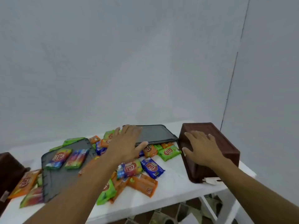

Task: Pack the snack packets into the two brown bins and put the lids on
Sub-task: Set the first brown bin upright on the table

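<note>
Several colourful snack packets (pixel 152 167) lie scattered over the white table (pixel 174 189). My left hand (pixel 126 143) holds the near left corner of a dark grey lid (pixel 155 134) at the back, fingers on top and thumb under its front edge; the lid rests on packets. My right hand (pixel 203 147) lies flat with spread fingers on a brown bin (pixel 226 152) that sits tipped over at the right, its opening hidden. A second brown bin (pixel 9 168) shows partly at the left edge. A second grey lid (pixel 64 177) lies at the left with two packets (pixel 68 158) on it.
A white wall stands close behind the table, with a corner at the right. The table's front edge runs along the bottom, with its legs and patterned floor below on the right. A white scrap of paper (pixel 210 181) sticks out by the tipped bin.
</note>
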The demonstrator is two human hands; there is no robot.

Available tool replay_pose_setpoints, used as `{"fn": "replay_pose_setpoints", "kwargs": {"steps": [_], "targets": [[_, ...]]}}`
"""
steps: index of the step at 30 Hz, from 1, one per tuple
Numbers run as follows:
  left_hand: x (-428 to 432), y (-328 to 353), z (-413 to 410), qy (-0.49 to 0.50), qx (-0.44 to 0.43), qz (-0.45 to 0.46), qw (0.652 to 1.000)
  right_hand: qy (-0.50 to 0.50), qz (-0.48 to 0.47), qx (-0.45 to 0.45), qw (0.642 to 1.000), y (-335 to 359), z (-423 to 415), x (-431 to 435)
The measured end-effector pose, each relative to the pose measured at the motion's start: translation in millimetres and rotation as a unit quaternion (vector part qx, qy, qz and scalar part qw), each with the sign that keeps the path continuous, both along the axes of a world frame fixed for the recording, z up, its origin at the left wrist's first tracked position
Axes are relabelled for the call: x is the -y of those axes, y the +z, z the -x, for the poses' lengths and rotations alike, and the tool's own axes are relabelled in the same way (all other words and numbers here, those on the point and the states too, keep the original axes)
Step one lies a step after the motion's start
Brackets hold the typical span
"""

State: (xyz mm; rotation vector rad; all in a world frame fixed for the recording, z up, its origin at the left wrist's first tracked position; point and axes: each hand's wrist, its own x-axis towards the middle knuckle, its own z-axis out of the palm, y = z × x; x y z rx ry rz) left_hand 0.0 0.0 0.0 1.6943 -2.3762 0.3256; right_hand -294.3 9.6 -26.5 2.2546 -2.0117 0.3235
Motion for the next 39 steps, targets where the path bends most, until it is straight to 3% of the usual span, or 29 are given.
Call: {"fn": "replay_pose_setpoints", "kwargs": {"steps": [3,6,12,17,21,25,27,30,33,35,39], "targets": [[2,-17,41,-0.012,-0.009,-0.026,1.000,-0.011,-0.017,0.015,1.000,-29,34,-13],[3,-49,89,-0.023,-0.024,-0.076,0.997,-0.019,0.027,0.030,0.999,-63,58,-31],[11,-92,170,-0.028,-0.066,-0.163,0.984,0.007,0.068,0.100,0.993,-67,118,-47],[24,-98,212,-0.039,-0.227,-0.186,0.955,0.088,0.088,0.115,0.986,-75,163,-47],[43,-103,232,-0.001,-0.309,-0.210,0.928,0.020,0.147,0.161,0.976,-92,191,-61],[46,-108,256,0.039,-0.364,-0.299,0.881,-0.095,0.150,0.372,0.911,-106,206,-76],[42,-113,266,0.029,-0.371,-0.325,0.870,-0.144,0.104,0.448,0.876,-108,210,-78],[34,-116,273,0.029,-0.411,-0.319,0.853,-0.191,0.055,0.470,0.860,-109,210,-75],[32,-94,270,-0.006,-0.449,-0.247,0.859,-0.235,0.102,0.474,0.842,-85,218,-67],[30,-65,263,-0.038,-0.549,-0.230,0.803,-0.213,0.147,0.501,0.826,-58,228,-60],[27,-21,242,-0.116,-0.685,-0.210,0.687,-0.082,0.173,0.661,0.726,-3,242,-50]]}}
